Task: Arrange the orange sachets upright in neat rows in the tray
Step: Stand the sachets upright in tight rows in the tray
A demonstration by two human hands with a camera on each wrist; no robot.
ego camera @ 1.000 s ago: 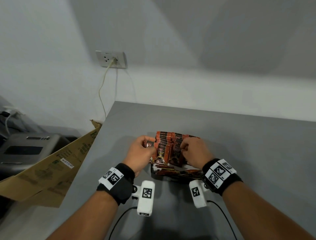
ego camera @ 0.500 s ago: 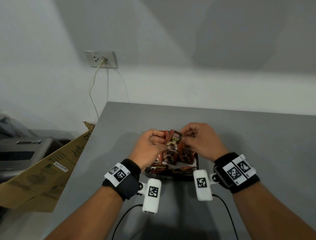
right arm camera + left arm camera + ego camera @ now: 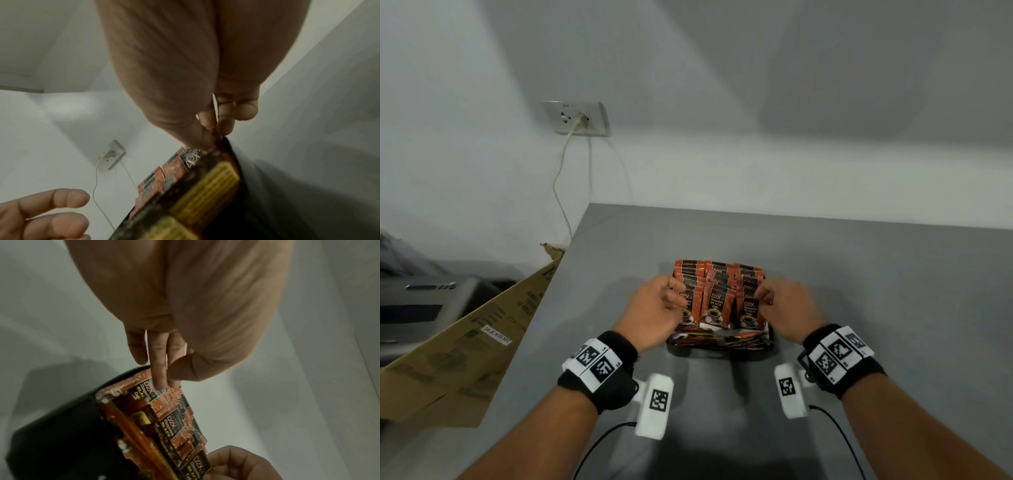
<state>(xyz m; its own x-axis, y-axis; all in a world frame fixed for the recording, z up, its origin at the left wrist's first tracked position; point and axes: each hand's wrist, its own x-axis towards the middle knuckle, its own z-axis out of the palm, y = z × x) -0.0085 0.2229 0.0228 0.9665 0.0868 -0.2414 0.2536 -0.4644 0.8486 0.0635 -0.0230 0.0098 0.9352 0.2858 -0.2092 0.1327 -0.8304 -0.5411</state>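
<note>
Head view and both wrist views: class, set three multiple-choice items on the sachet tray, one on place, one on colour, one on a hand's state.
1. Where is the black tray?
A on the grey table
B on the cardboard
C on the floor
2. Main colour of the standing sachets?
A green
B orange
C white
3. What is the right hand doing?
A lying flat on the table
B pinching a sachet top
C holding the cable

Key: 1 A, the tray rests on the grey table; 2 B, orange fronts with black labels; 3 B, the right wrist view shows thumb and fingers pinching a sachet edge.
</note>
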